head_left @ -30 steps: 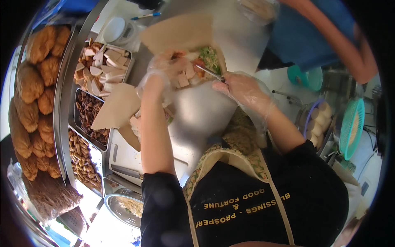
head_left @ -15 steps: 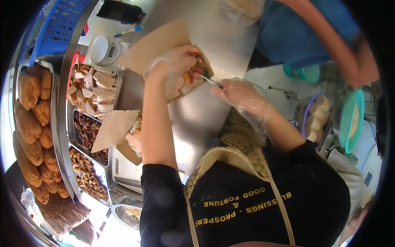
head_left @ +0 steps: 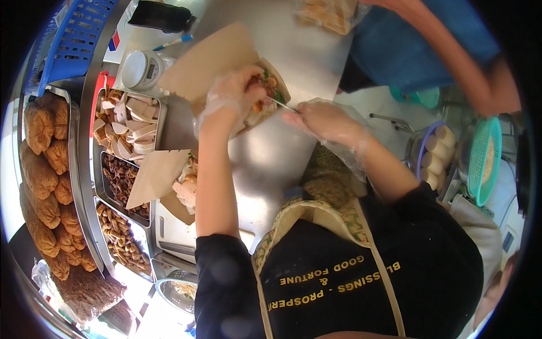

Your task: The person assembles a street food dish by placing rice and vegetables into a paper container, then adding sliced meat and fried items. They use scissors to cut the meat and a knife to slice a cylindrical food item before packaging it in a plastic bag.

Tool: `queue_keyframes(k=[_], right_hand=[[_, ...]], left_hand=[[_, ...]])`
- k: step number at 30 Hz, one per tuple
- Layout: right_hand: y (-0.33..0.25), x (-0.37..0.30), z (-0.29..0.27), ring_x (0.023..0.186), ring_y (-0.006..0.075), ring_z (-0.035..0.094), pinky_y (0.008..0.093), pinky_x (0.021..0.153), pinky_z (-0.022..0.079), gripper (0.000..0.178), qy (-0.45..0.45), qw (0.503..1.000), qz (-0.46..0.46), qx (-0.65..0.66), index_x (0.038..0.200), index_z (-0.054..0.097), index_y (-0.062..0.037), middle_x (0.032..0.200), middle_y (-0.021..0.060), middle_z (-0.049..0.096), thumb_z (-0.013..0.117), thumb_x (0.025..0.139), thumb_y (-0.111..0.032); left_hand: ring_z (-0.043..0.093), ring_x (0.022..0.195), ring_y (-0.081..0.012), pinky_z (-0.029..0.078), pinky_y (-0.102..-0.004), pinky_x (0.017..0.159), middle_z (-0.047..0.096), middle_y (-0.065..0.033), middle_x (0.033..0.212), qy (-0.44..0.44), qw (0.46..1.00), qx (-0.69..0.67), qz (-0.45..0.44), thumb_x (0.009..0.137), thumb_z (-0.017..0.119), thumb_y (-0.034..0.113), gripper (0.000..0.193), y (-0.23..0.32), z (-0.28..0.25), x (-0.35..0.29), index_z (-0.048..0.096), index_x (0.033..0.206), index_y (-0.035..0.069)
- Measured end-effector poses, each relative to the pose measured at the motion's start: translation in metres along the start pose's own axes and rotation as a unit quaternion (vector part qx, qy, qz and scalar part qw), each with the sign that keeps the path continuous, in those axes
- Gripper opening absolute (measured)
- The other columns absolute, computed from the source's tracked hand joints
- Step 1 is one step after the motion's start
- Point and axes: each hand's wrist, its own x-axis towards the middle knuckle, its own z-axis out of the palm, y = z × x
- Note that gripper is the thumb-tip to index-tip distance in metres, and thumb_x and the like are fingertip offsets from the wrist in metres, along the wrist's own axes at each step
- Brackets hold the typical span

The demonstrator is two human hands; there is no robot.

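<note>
"Because the left hand [head_left: 237,90] covers so much of it, where exactly is the cardboard box [head_left: 212,53]?"

"Upper middle of the frame, on the steel counter [head_left: 316,62]. Its lid is folded open toward the upper left, and the mixed food [head_left: 275,90] shows along its right side."

"And its long axis?"

"It seems to slant from lower left to upper right, though the fingers and wrist hide part of that line, so I wouldn't swear to it."

"Which hand is nearer?"

"The left, plainly. It lies across the box in a see-through glove, fingers bent down at the food. Whether they pinch a piece or only press on it, I can't tell."

"The right hand [head_left: 324,120]?"

"Just beyond the box's right edge, a little lower in the frame, gloved too. It's closed around a thin metal tool [head_left: 283,105] that points up and left and bridges the gap, its tip beside the left fingers at the food. So the tool comes in across the slant of the box, not along it."

"Anything close by?"

"A second box [head_left: 149,183], also open, left of the left forearm near the middle left, and a small white scale [head_left: 141,70] at the upper left."
</note>
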Motion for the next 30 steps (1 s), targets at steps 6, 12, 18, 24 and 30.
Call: queue_keyframes(k=[6,12,18,24,30], right_hand=[[-0.003,0.002,0.006,0.082,0.0449,0.063,0.0503,0.081,0.049,0.079,0.010,1.000,-0.020,0.011,0.073,0.065,0.0065,0.080,0.0284,0.065,0.036,0.103,-0.061],[-0.006,-0.004,-0.011,0.079,0.0433,0.064,0.0504,0.078,0.048,0.073,-0.031,0.998,-0.028,-0.038,0.079,0.064,0.0061,0.077,0.0264,0.064,0.044,0.101,-0.061],[-0.015,-0.030,-0.045,0.078,0.0404,0.064,0.0499,0.074,0.048,0.067,-0.059,0.998,0.000,-0.009,0.095,0.060,0.0048,0.078,0.0229,0.063,0.053,0.097,-0.061],[-0.077,0.014,-0.018,0.061,0.0216,0.048,0.0364,0.057,0.042,0.038,0.062,0.972,-0.191,0.124,0.098,0.058,-0.0048,0.072,0.0069,0.049,0.073,0.092,-0.039],[-0.119,0.069,0.024,0.081,0.0334,0.067,0.0466,0.071,0.051,0.026,0.127,0.961,-0.240,-0.048,0.094,0.059,-0.0055,0.084,0.0149,0.066,0.063,0.092,-0.031]], left_hand=[[0.065,0.111,-0.0280,0.052,-0.0404,0.095,0.063,-0.0062,0.131,0.100,0.980,0.113,0.130,0.082,0.075,0.014,0.043,-0.016,0.034,-0.016,0.071,0.122,0.028],[0.062,0.117,-0.0277,0.053,-0.0421,0.096,0.063,-0.0055,0.133,0.085,0.987,0.036,0.134,0.084,0.076,0.015,0.042,-0.022,0.044,-0.017,0.071,0.122,0.030],[0.064,0.114,-0.0313,0.052,-0.0423,0.096,0.064,-0.0092,0.133,0.222,0.966,0.039,0.127,0.090,0.072,0.020,0.031,-0.017,0.013,-0.065,0.071,0.121,0.023],[0.068,0.094,-0.0234,0.052,-0.0353,0.086,0.073,-0.0109,0.105,0.232,0.962,-0.047,-0.135,0.095,0.066,0.019,0.022,-0.081,-0.021,-0.202,0.070,0.115,0.010],[0.068,0.084,-0.0148,0.055,-0.0317,0.075,0.074,-0.0043,0.092,0.313,0.832,-0.313,-0.334,0.097,0.063,0.017,0.019,-0.177,-0.002,-0.288,0.071,0.113,0.011]])
